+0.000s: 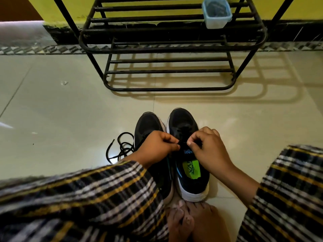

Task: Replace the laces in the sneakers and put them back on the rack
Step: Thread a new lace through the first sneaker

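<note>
Two black sneakers with white soles stand side by side on the floor, toes pointing at the rack. My left hand (157, 145) reaches over the left sneaker (147, 123) and pinches the black lace of the right sneaker (185, 119) over its tongue. My right hand (208, 147) pinches the same lace from the other side. The right sneaker shows a green insole label. A loose black lace (120, 149) lies in a tangle on the floor left of the left sneaker.
A black metal shoe rack (167, 49) stands ahead against a yellow wall. On its upper shelf sits a pale blue plastic box (216, 13) with dark contents. Glossy floor tiles surround the shoes. My bare feet (192, 222) touch the sneakers' heels.
</note>
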`<control>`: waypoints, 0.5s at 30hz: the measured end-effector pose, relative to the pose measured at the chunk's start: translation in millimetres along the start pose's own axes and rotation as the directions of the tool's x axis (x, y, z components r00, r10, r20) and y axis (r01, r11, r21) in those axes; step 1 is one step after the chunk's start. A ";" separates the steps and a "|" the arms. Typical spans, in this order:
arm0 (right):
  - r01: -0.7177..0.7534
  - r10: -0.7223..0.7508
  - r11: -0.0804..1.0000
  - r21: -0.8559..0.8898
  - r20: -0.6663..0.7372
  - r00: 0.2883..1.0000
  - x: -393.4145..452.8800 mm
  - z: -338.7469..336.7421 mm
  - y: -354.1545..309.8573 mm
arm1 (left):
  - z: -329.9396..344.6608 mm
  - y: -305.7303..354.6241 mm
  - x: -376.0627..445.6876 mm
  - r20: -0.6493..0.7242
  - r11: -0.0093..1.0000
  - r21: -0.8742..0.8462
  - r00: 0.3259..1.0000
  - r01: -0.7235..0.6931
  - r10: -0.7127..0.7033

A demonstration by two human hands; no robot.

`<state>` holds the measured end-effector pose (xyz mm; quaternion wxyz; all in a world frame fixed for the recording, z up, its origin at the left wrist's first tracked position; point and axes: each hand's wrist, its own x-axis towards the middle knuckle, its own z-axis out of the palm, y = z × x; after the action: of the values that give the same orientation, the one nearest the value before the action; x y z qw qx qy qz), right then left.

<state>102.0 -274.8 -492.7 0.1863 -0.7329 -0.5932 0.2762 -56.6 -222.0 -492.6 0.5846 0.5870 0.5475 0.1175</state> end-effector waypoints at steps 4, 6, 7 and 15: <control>0.009 -0.009 1.000 0.019 -0.004 1.000 2.7 4.6 -1.6 | -0.8 -0.9 1.0 0.000 0.999 -0.034 1.000 0.026 -0.026; 0.007 -0.006 1.000 0.023 -0.001 1.000 4.2 4.8 -2.1 | -0.5 -1.4 0.5 0.005 0.999 -0.037 1.000 0.024 -0.024; 0.005 -0.005 1.000 0.023 0.001 1.000 4.7 4.8 -2.2 | -0.4 -1.9 0.5 0.006 0.999 -0.039 1.000 0.022 -0.022; 0.027 -0.027 0.999 -0.020 -0.009 1.000 2.4 7.8 -3.8 | -1.4 -1.7 0.1 0.020 1.000 -0.021 1.000 0.003 -0.003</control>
<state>94.5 -272.0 -496.9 0.1855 -0.7278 -0.6048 0.2647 -58.5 -221.7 -493.6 0.5964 0.5810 0.5414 0.1165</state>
